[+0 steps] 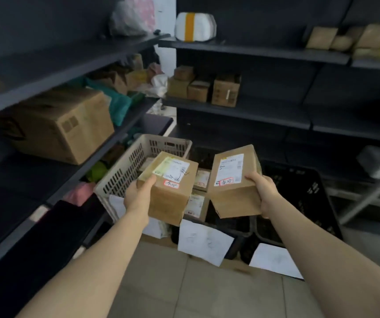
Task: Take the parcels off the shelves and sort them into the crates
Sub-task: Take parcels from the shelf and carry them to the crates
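My left hand [137, 195] grips a brown cardboard parcel [169, 198] with a white and green label and a red sticker, thumb on its top edge. My right hand [263, 191] grips a second brown parcel [235, 193], tilted, with a white label and a red sticker. Both parcels hang above the crates on the floor: a beige slotted crate [124, 173] at left, a black crate [232, 226] in the middle with small boxes inside, and another black crate [303, 191] at right. White paper tags [204, 243] hang on the crates' front walls.
Dark shelves [241, 104] line the left side and the back. A large cardboard box [62, 125] sits on the left shelf, small boxes [207, 87] on the back shelf, a white and yellow bag [194, 26] above. Tiled floor [207, 290] lies in front.
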The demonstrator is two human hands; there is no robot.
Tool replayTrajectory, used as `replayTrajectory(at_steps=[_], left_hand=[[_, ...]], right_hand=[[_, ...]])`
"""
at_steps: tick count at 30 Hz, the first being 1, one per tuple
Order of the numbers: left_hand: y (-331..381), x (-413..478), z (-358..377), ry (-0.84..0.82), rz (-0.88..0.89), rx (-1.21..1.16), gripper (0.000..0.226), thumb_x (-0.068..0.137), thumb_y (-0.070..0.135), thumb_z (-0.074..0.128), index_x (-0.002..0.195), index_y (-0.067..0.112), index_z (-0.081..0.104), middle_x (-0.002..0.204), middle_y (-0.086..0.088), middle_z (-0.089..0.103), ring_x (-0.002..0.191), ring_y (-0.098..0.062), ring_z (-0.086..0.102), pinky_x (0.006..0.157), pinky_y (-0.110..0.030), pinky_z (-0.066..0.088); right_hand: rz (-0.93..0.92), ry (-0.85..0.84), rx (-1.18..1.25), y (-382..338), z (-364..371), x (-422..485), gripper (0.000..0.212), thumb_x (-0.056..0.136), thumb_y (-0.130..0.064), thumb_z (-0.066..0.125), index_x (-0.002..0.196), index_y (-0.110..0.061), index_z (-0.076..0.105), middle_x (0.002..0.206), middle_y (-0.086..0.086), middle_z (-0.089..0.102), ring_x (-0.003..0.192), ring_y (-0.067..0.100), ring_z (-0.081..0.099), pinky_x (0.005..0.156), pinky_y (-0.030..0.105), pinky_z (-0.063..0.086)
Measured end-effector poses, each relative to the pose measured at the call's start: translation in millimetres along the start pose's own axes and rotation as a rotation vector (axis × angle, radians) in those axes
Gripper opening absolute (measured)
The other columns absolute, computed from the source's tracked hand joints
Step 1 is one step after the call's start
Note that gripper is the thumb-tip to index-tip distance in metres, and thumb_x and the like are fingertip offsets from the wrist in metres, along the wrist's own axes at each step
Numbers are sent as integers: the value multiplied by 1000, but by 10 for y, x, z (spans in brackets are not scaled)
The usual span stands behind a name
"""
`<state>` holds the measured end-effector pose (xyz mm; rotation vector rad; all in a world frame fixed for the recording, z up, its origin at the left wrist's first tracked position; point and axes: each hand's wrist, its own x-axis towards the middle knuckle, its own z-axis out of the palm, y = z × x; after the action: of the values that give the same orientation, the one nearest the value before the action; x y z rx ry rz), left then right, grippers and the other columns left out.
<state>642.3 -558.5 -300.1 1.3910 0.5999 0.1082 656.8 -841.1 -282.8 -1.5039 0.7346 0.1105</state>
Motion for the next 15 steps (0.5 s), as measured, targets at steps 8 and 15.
replayTrajectory(at_steps=[8,15], left_hand=[[-337,1113,1031,-111,120,280,36,84,38,65,114,19,61,107,-2,64,99,-23,58,86,-37,47],[-1060,2080,1900,-208,170,551,52,79,51,62,123,23,57,118,-4,61,110,-25,56,91,-47,50]], right_hand=[[21,79,-178,321,174,1218,72,78,-44,69,139,-22,38,111,7,55,93,26,57,75,39,51],[365,157,-321,1009,599,2380,102,49,-65,68,139,-27,40,127,10,50,110,32,52,97,48,47]])
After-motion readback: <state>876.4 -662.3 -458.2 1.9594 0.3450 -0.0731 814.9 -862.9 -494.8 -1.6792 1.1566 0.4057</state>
